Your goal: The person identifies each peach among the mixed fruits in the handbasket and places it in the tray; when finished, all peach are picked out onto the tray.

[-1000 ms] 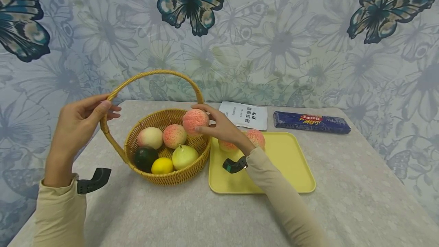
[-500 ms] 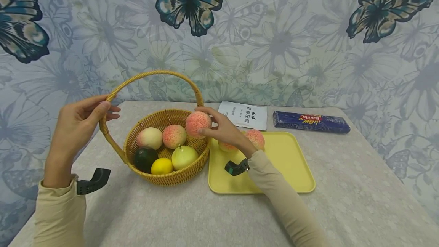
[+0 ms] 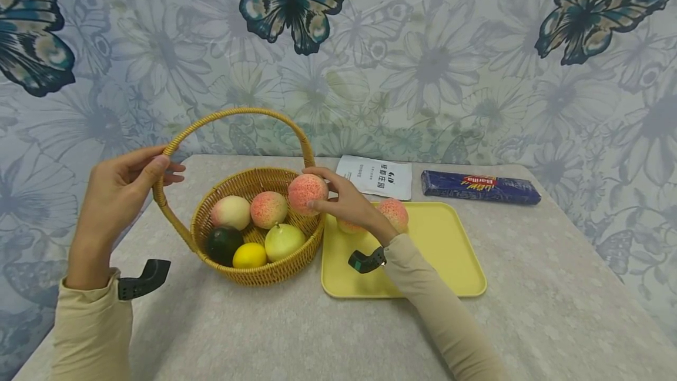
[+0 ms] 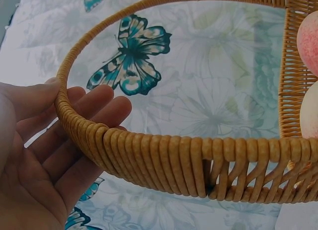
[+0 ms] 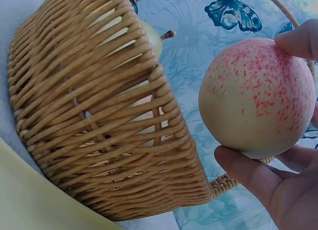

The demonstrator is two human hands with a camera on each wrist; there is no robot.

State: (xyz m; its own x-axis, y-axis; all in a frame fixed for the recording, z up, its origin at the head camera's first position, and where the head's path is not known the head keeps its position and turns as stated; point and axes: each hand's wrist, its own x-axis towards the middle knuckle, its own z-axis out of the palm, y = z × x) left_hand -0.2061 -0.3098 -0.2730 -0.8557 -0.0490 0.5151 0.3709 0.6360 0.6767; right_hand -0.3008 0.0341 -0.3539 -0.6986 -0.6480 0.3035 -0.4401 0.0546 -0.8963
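Note:
My left hand (image 3: 121,190) pinches the wicker handle (image 4: 149,158) of the basket on its left side, thumb against the fingers. In my right hand (image 3: 346,199) is a pink peach (image 5: 258,98), gripped between thumb and fingers above the right rim of the wicker basket (image 3: 259,275). Inside the basket lie a pale peach (image 3: 231,213), a redder peach (image 3: 269,210), a dark green avocado (image 3: 224,244), a yellow lemon (image 3: 250,256) and a yellow-green pear (image 3: 285,242). The right wrist view shows the held peach apart from the basket wall.
Right of the basket lies a yellow tray (image 3: 444,251). On it are a peach (image 3: 394,214) and another peach (image 3: 349,226), partly hidden by my right hand. Behind it lie a white pouch (image 3: 375,177) and a blue Barilla packet (image 3: 480,187).
My right hand has shifted slightly right and down with the peach, mostly in the first half second. The left hand keeps its hold on the handle, and the basket has not visibly moved.

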